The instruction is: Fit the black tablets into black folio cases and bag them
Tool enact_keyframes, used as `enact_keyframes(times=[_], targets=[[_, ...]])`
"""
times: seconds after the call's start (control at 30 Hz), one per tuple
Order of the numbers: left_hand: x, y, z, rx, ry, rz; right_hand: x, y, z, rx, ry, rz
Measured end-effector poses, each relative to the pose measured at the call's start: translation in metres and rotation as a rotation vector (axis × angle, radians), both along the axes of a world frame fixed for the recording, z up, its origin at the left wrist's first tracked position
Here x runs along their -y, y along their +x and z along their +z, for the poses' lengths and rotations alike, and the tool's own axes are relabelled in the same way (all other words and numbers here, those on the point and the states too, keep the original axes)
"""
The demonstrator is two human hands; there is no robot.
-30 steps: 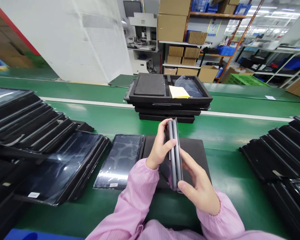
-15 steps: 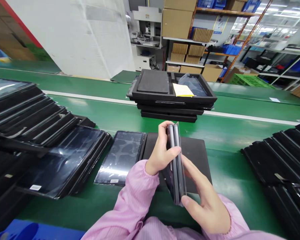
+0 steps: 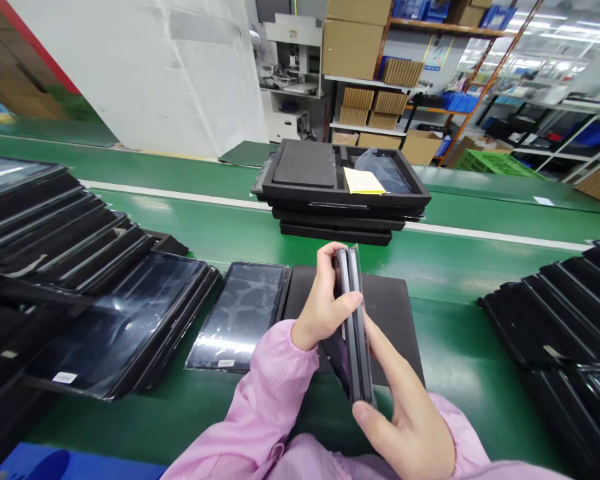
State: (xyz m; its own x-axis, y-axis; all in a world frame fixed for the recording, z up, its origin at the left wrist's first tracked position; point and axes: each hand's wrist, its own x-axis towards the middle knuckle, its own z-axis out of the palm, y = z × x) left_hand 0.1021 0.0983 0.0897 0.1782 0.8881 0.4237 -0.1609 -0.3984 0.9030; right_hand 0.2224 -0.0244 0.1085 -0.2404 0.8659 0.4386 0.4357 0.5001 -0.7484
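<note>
Upright on edge between my hands is a pair of tablets (image 3: 355, 360), pressed face to face and partly wrapped in clear film. My left hand (image 3: 324, 303) grips their upper left part, its thumb across the narrow edges. Lower down, my right hand (image 3: 407, 417) holds them from the right, the thumb at the near corner and the fingers behind, partly hidden. Beneath the tablets lies a flat black foam pad (image 3: 393, 310). Just left of the pad, a film-covered tablet (image 3: 237, 307) with a small white label lies screen up.
Leaning stacks of tablets (image 3: 130, 320) fill the left side, and more tablets (image 3: 545, 313) slant at the right. Black foam trays (image 3: 340, 200) with a yellow paper (image 3: 363, 181) stand ahead on the green work surface (image 3: 455, 267). A blue bin (image 3: 95, 463) sits at bottom left.
My right thumb has slid slightly left onto the near corner of the tablets. My left hand keeps its grip, and the view has shifted a little.
</note>
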Motion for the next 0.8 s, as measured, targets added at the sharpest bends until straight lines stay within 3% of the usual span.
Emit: enact_keyframes(times=[0.3,0.6,0.8], targets=[[0.003,0.004,0.004,0.084,-0.034,0.046,-0.003,-0.002,-0.008,-0.113,-0.055,0.048],[0.0,0.006,0.01,0.076,-0.071,0.059,-0.004,-0.021,-0.023,-0.188,-0.061,-0.129],[-0.002,0.002,0.008,0.134,-0.068,-0.007,-0.005,-0.014,-0.017,-0.162,-0.072,-0.026]])
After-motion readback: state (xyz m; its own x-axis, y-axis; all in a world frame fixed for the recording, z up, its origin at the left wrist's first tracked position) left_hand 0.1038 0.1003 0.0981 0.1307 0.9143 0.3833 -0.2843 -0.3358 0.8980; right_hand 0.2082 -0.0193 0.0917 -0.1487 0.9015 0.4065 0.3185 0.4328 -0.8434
